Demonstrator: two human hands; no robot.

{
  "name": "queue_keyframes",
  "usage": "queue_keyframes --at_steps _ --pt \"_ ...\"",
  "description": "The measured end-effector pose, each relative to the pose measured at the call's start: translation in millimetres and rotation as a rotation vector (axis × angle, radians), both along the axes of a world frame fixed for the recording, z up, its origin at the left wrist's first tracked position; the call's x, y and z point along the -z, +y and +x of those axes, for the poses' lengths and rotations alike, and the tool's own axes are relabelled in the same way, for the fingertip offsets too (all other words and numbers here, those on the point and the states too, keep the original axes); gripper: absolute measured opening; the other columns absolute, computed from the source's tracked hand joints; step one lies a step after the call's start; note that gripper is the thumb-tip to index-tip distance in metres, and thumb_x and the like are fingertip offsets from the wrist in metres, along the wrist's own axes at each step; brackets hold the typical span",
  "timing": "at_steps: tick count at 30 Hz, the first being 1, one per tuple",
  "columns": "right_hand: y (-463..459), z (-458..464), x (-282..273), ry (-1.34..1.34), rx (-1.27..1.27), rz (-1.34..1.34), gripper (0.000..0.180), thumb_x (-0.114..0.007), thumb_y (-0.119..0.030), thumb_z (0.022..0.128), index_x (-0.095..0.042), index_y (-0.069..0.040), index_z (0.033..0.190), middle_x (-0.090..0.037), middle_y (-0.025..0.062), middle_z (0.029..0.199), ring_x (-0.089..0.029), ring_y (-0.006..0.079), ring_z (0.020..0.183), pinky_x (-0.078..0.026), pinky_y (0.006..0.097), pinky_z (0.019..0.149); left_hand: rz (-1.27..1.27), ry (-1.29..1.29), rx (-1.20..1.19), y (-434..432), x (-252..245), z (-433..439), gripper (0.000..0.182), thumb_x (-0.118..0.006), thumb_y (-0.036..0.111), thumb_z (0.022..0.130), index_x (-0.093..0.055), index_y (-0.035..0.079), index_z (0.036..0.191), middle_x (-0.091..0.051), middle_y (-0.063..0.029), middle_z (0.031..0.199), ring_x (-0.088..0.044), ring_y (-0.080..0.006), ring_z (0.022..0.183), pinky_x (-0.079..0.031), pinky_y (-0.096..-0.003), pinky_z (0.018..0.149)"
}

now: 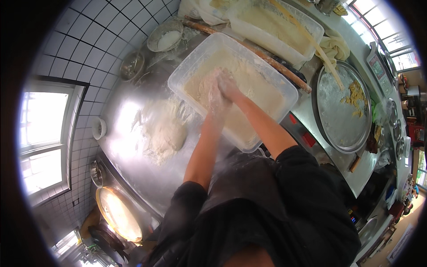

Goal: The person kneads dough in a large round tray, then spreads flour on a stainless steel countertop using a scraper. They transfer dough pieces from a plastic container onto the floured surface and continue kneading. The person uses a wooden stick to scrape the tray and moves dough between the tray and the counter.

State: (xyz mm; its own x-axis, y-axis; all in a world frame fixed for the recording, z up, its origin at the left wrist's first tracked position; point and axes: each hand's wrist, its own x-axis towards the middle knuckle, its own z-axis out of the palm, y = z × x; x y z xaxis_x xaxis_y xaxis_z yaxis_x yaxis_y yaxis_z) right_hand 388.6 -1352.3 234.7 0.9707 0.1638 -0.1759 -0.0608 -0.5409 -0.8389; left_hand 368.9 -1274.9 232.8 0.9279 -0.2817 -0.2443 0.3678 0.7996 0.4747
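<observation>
Both of my hands are over the flour (263, 86) in a large translucent plastic tub (287, 95). My left hand (218, 88) and my right hand (230, 85) are pressed together, coated with flour. Which fingers are bent, and whether anything lies between the palms, is hidden. A mound of floured dough (166, 133) rests on the metal worktop (156, 183) beside the tub, with loose flour around it.
A wooden rolling pin (283, 70) lies behind the tub, near a second flour bin (267, 40). A metal bowl (165, 35) stands by the tiled wall. At the right is a large round metal tray (337, 113) with yellowish scraps.
</observation>
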Motion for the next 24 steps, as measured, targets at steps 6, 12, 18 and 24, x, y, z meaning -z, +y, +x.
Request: queue_keyframes --at_steps 6,12,18,24 --pt "26.9 -10.9 28.1 -0.164 0.154 -0.004 0.059 -0.04 -0.036 0.099 -0.033 -0.001 0.145 -0.024 0.0268 0.153 -0.028 0.0381 0.141 -0.026 0.0425 0.115 0.073 0.012 -0.102 17.7 -5.4 -1.1 0.057 -0.046 0.047 0.1 -0.04 0.009 0.141 -0.049 -0.0078 0.137 -0.046 -0.0221 0.124 -0.037 -0.0384 0.105" --pt "-2.1 -6.2 33.4 -0.215 0.108 -0.093 0.057 -0.037 -0.043 0.1 -0.037 -0.01 0.146 -0.034 0.0212 0.15 -0.03 0.0362 0.141 -0.028 0.0414 0.113 0.055 -0.054 0.173 17.4 -20.4 -6.7 0.045 -0.048 0.035 0.101 -0.048 0.006 0.135 -0.051 -0.0079 0.135 -0.046 -0.0234 0.127 -0.035 -0.0356 0.108" --pt "-28.2 3.3 4.5 0.417 0.197 1.338 0.042 -0.047 -0.037 0.097 -0.056 -0.002 0.117 -0.066 0.0147 0.105 -0.064 0.0233 0.092 -0.051 0.0366 0.083 -0.159 -0.158 0.157 4.3 -30.7 -19.7 0.051 -0.053 0.017 0.098 -0.038 -0.002 0.142 -0.046 -0.0091 0.142 -0.043 -0.0221 0.132 -0.032 -0.0335 0.113" --pt "-9.4 -9.0 17.7 0.118 0.343 1.082 0.032 -0.049 -0.035 0.097 -0.056 -0.004 0.093 -0.059 0.0088 0.079 -0.06 0.0226 0.07 -0.052 0.0361 0.069 0.735 -0.473 -0.006 2.5 -22.0 -27.7 0.059 -0.047 -0.004 0.091 -0.03 -0.002 0.147 -0.038 -0.0155 0.15 -0.039 -0.0272 0.136 -0.031 -0.034 0.114"
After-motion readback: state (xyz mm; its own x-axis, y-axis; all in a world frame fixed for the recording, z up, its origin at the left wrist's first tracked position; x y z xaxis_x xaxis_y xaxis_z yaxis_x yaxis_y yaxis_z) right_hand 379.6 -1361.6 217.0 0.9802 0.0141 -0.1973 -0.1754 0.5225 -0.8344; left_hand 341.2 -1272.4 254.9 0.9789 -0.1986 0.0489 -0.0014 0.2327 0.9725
